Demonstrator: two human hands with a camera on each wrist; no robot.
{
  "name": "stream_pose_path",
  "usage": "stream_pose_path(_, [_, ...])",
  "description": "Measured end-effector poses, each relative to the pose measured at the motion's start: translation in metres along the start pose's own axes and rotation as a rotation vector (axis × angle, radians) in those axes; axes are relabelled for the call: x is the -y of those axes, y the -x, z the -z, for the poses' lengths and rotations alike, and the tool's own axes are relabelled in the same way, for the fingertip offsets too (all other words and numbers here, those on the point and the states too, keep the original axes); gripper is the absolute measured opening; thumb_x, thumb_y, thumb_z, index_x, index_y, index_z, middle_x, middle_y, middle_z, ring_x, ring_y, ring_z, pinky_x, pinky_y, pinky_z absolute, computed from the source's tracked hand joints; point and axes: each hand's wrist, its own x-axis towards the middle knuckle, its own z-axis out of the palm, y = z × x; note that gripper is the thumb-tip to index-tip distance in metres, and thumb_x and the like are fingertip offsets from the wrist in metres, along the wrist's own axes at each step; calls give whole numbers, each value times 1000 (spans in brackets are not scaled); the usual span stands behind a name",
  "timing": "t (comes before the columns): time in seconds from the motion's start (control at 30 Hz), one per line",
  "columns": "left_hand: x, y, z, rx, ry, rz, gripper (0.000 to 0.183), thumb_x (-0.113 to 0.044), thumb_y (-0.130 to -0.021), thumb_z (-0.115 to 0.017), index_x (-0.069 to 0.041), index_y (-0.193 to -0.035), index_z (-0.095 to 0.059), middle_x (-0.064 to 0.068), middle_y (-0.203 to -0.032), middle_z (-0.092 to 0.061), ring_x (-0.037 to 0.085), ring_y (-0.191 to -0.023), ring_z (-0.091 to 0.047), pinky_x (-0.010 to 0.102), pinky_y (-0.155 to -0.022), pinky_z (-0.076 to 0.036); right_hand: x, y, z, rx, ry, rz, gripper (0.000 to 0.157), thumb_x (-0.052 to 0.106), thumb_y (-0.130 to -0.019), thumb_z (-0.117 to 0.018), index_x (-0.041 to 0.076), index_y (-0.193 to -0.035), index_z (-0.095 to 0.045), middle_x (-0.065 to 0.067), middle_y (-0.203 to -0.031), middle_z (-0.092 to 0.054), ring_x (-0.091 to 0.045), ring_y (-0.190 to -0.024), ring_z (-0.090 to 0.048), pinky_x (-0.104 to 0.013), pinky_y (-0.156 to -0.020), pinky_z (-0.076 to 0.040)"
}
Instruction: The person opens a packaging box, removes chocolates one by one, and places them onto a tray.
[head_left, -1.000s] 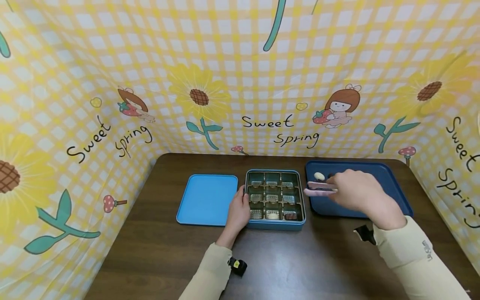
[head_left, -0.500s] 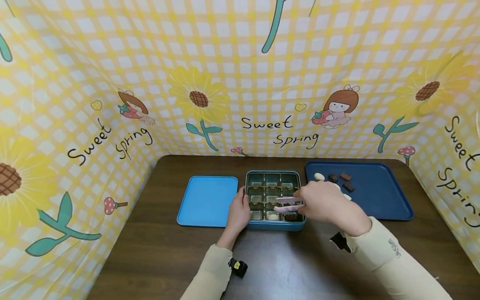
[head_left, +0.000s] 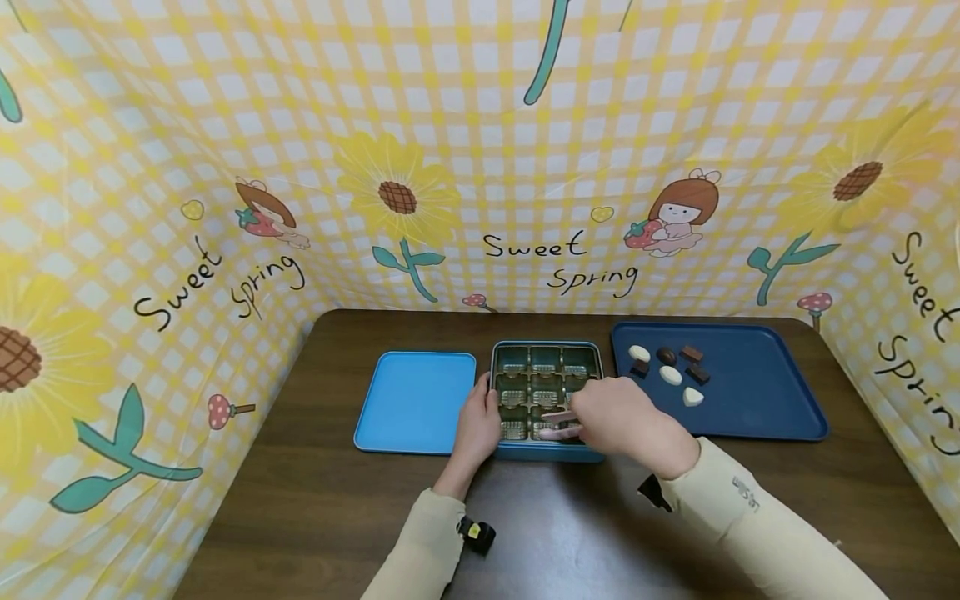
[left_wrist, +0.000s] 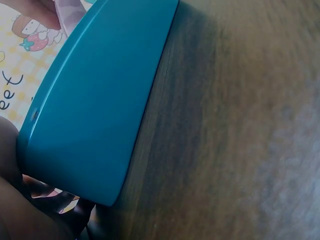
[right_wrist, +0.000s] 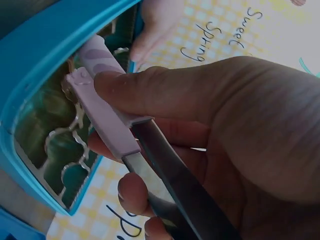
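My left hand [head_left: 476,421] grips the left side of a blue box [head_left: 551,452], thumb at the rim. Gold-coloured dividers split its inside into several compartments. In my right hand [head_left: 618,421] are tongs [head_left: 562,423] with pink tips and metal arms, pinched between thumb and fingers in the right wrist view. The tong tips [right_wrist: 102,107] point down into the front middle compartment, close together. What lies between them is hidden, and the hand covers the front right compartment. The left wrist view shows the box's teal outer wall [left_wrist: 100,110] with my left fingers at its corner.
A light blue lid [head_left: 416,400] lies flat left of the box. To the right, a dark blue tray [head_left: 757,400] carries several chocolates: white ones [head_left: 671,375] and dark brown ones [head_left: 697,374]. A patterned yellow checked cloth [head_left: 555,183] hangs behind the brown table [head_left: 300,500].
My right hand and the tongs have moved left from over the tray to the box, then down to its front middle compartment. The tray's chocolates have come into view. My left hand stays put.
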Motion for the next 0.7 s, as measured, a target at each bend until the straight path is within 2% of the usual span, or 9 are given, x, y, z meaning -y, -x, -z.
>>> stream_pose_path(0.13, [0,0,0,6,0,0,46,-16,-111,-37,4,-153,-38,24,-144,-52,25,-78,-52,41,-70,-45,4,-4,-5,2,32,6,18,13,-92,-71,15,-74,-67,1,-60,-49,-14,-53,-47,-33,-50,-40])
stream_pose_path(0.4, [0,0,0,-1,6,-2,46,-16,-111,-38,4,-153,-39,24,-146,-50,33,-102,-59,48,-81,-47,13,-11,-11,-13,102,28,14,12,-90,-72,15,-76,-70,0,-61,-52,-14,-52,-47,-33,-49,-44])
stream_pose_path(0.6, [0,0,-1,0,8,11,48,-18,-111,-38,4,-153,-38,24,-151,-46,38,-121,-56,53,-91,-47,17,-15,-13,-16,133,34,21,11,-90,-72,17,-70,-66,1,-57,-49,-14,-50,-46,-32,-48,-44])
stream_pose_path(0.7, [1,0,-1,1,12,10,47,-17,-111,-38,4,-153,-38,25,-150,-46,39,-122,-55,54,-92,-46,18,-17,-15,-23,156,38,25,12,-90,-72,18,-67,-64,2,-56,-47,-13,-50,-46,-31,-47,-43])
